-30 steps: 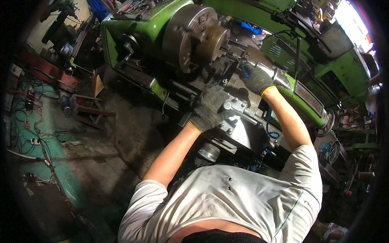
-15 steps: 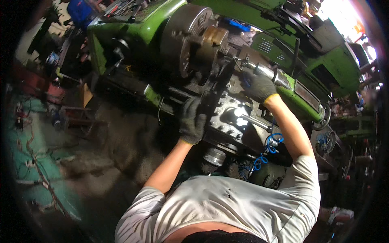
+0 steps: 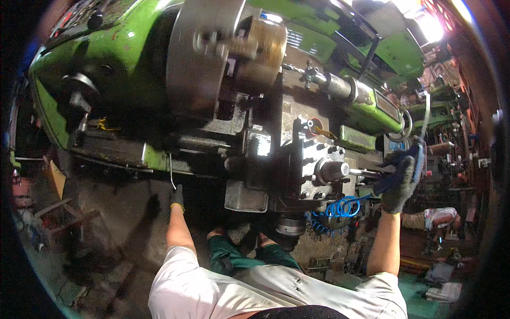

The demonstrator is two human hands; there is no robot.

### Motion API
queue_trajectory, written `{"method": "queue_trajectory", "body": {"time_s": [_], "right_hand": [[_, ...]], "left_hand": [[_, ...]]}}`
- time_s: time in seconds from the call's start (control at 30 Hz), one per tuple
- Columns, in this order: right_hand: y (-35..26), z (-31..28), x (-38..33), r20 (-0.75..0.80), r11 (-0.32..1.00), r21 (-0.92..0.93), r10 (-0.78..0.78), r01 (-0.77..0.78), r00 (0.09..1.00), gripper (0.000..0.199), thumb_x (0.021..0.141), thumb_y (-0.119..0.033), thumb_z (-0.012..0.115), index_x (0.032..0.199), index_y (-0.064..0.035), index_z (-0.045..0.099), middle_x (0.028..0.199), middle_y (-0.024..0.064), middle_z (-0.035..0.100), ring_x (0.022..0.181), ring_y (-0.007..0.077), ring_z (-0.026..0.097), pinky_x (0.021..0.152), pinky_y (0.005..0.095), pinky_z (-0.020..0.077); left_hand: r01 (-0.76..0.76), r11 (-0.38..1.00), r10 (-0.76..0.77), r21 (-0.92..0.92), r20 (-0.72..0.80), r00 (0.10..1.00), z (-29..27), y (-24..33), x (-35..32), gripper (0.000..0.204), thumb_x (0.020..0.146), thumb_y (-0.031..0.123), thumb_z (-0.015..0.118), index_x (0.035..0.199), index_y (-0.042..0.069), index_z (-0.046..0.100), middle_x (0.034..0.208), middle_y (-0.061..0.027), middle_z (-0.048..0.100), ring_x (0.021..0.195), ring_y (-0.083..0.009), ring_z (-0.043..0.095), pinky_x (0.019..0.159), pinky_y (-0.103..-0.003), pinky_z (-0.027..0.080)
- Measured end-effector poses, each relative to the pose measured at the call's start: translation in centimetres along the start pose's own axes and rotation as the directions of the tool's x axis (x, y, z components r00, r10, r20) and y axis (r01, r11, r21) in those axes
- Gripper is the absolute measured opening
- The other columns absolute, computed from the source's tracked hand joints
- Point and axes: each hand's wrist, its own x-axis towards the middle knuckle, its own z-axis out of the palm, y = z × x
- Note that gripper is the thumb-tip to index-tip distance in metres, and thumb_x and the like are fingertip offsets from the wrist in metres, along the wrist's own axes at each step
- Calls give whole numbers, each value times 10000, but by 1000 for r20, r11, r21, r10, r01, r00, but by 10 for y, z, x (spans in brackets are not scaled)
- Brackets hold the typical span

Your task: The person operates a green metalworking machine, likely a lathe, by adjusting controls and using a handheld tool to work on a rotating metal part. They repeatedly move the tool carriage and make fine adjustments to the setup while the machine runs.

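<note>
While the air gun (image 3: pixel 419 159) stands at three o'clock of the tool post (image 3: pixel 311 183), nozzle toward twelve, the right hand (image 3: pixel 398 186) is wrapped round its grip. Half a second ago that hand was beside the drill (image 3: pixel 293 67); it has since drawn back, leaving drill and workpiece (image 3: pixel 272 47) free of both hands. The left hand (image 3: pixel 177 196) has gone from beside the tool post to the lever (image 3: pixel 171 173) at nine o'clock; whether its fingers close there, I cannot tell. The chuck (image 3: pixel 196 69) sits toward ten, the tailstock (image 3: pixel 380 109) toward one. The handle (image 3: pixel 366 173) juts toward the right hand, and the hose (image 3: pixel 345 206) coils in the way at five.
</note>
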Motion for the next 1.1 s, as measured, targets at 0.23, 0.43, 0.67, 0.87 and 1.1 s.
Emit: {"method": "queue_trajectory", "body": {"time_s": [0.23, 0.43, 0.67, 0.87, 1.1], "right_hand": [[4, 4, 9, 523, 966, -258, 132, 9, 842, 971, 887, -578, 770, 1607, -30, 419, 1556, 176, 507, 1451, 325, 462, 1212, 441, 343], [54, -19, 66, 363, 931, 102, 293, -350, 885, 755, 1031, -579, 585, 1562, -57, 460, 1444, 152, 596, 1280, 270, 601, 1051, 438, 509], [131, 74, 95, 779, 928, -371, 303, 14, 549, 606, 964, -422, 769, 1455, -104, 610, 1253, 185, 730, 1112, 224, 693, 924, 398, 568], [129, 109, 102, 854, 791, -509, 418, 338, 309, 598, 869, -382, 818, 1405, -163, 668, 1266, 191, 736, 1197, 371, 694, 1067, 458, 534], [127, 109, 106, 830, 671, -550, 371, 498, 417, 343, 913, -367, 720, 1158, -127, 739, 1097, 207, 755, 1039, 397, 730, 880, 503, 568]], "left_hand": [[356, 482, 148, -801, 475, 868, -1, -30, 52, 424, 969, 526, 681, 727, 211, 534, 674, -8, 572, 556, -203, 540, 557, -378, 479], [406, 276, 41, -871, 432, 901, -43, 19, 10, 411, 921, 525, 751, 764, 219, 527, 642, 4, 528, 595, -185, 559, 544, -371, 474], [172, 524, 261, -834, 350, 900, -77, 95, -13, 745, 856, 767, 653, 1354, 216, 596, 1189, -69, 658, 1008, -251, 624, 819, -424, 524], [-80, 923, 83, -376, -7, 997, -77, 141, -91, 867, 924, 637, 678, 1534, 66, 450, 1499, -254, 548, 1334, -390, 568, 1054, -536, 500], [-126, 965, 183, 230, -247, 952, -72, 141, -120, 852, 992, 528, 605, 1605, -9, 357, 1563, -325, 469, 1393, -483, 516, 1122, -527, 457]]}}
